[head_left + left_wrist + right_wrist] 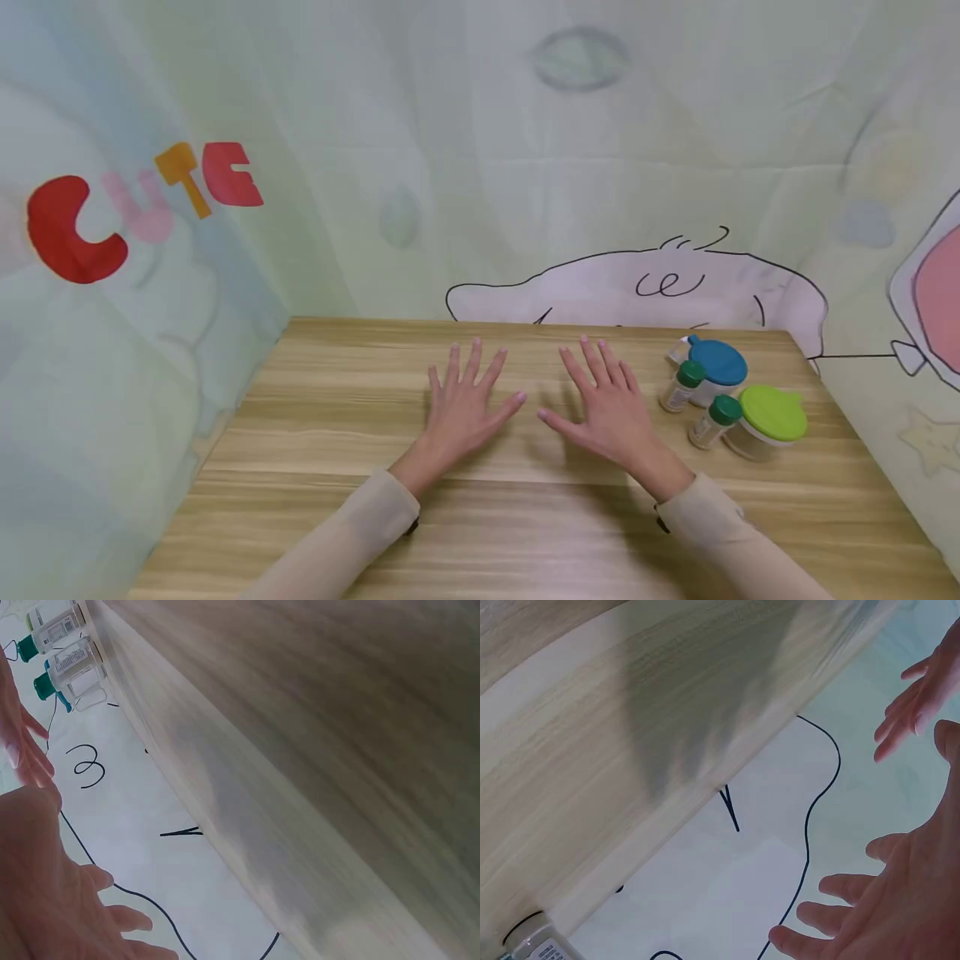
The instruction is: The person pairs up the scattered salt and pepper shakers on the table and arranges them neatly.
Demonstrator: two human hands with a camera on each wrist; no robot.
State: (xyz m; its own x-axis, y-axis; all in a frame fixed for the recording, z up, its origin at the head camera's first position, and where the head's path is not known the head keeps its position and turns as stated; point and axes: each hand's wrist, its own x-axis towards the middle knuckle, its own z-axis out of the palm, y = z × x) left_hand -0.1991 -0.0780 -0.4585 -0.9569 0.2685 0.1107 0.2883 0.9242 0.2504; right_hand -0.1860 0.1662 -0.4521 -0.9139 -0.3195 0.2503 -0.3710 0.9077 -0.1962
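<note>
Both hands hover over the wooden table [322, 442], palms down with fingers spread, and neither holds anything. The left hand [462, 414] is left of the table's middle. To its right is the right hand [613, 418], the thumbs pointing toward each other with a gap between. Nearest the right hand stand two small clear shaker bottles with green caps, one bottle [681, 387] behind the other bottle [712, 423]. Beside them are a clear container with a blue lid [717, 362] and a clear container with a lime-green lid [772, 413].
A printed cloth backdrop [360, 208] hangs behind the table and along both sides. Coloured letters decorate its left part, and a line-drawn figure [600, 287] shows above the table's far edge. The containers and bottles cluster at the table's right side.
</note>
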